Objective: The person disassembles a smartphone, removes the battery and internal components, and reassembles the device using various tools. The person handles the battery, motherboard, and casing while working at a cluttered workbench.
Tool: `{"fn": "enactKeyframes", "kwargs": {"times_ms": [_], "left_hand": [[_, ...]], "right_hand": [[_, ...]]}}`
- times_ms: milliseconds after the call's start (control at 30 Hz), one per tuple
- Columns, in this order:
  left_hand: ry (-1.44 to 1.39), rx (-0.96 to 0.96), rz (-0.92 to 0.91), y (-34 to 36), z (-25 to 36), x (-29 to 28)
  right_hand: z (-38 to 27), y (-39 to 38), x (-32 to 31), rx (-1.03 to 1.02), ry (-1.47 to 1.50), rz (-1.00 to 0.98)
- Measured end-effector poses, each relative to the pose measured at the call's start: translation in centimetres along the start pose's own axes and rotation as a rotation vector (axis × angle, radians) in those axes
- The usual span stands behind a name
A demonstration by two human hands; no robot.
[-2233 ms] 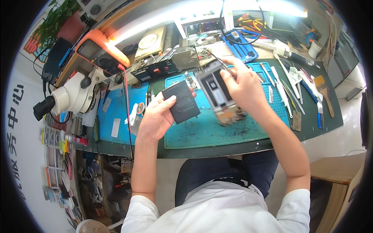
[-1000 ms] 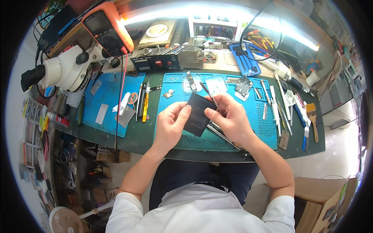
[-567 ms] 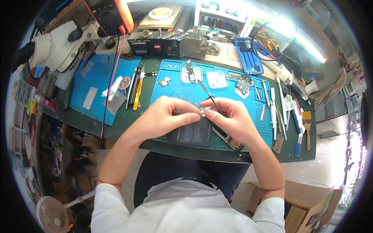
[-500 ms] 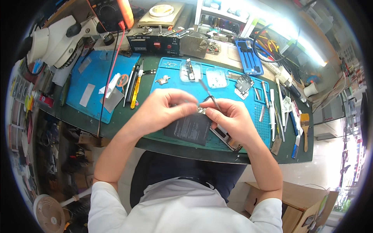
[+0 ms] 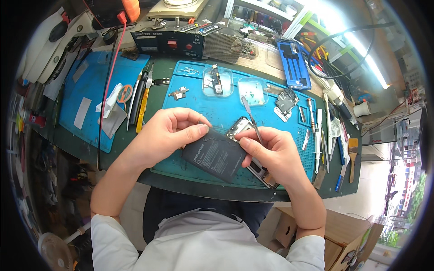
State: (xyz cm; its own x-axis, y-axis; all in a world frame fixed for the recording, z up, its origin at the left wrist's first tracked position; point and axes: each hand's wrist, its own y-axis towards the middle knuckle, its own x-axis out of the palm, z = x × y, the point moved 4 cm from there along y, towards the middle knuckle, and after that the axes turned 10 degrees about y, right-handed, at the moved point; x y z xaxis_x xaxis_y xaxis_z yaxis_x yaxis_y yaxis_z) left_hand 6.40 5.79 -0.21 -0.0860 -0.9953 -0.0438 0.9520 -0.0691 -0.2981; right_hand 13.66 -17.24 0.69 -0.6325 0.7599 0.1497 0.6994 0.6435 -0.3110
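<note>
A flat black phone battery (image 5: 213,156) is held tilted above the blue mat, its printed side up. My left hand (image 5: 165,133) grips its upper left edge, thumb on top. My right hand (image 5: 275,147) pinches its right edge between thumb and fingers. A slim metal pry tool (image 5: 247,107) is also tucked in that hand, its flat tip pointing away from me. Partly hidden under the battery and right hand lies an opened phone frame (image 5: 240,126) on the mat.
On the blue mat (image 5: 167,165) are two clear plastic boxes (image 5: 218,81) with small parts, a circuit board (image 5: 286,100) and a small metal part (image 5: 179,93). Pens and knives (image 5: 143,104) lie left; tweezers and a brush (image 5: 352,156) right. A black power unit (image 5: 169,44) stands behind.
My left hand has moved from the battery's top end to its left edge. The battery is now raised and turned, with more of its printed face showing. The pry tool stays in my right hand.
</note>
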Motion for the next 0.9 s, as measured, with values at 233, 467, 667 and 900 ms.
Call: {"fn": "enactKeyframes", "kwargs": {"times_ms": [233, 467, 667, 900], "left_hand": [[-0.020, -0.035, -0.013, -0.5, 0.2, 0.2], [-0.028, -0.018, -0.027, -0.4, -0.1, 0.1], [-0.190, 0.023, -0.028, 0.0, -0.1, 0.5], [-0.321, 0.069, -0.117, 0.0, -0.3, 1.0]], "right_hand": [[0.0, 0.3, -0.2, -0.005, -0.054, 0.040], [-0.2, 0.0, 0.0, -0.018, -0.069, 0.043], [0.4, -0.7, 1.3, 0.067, 0.057, -0.152], [-0.2, -0.4, 1.9, -0.077, 0.219, -0.148]]}}
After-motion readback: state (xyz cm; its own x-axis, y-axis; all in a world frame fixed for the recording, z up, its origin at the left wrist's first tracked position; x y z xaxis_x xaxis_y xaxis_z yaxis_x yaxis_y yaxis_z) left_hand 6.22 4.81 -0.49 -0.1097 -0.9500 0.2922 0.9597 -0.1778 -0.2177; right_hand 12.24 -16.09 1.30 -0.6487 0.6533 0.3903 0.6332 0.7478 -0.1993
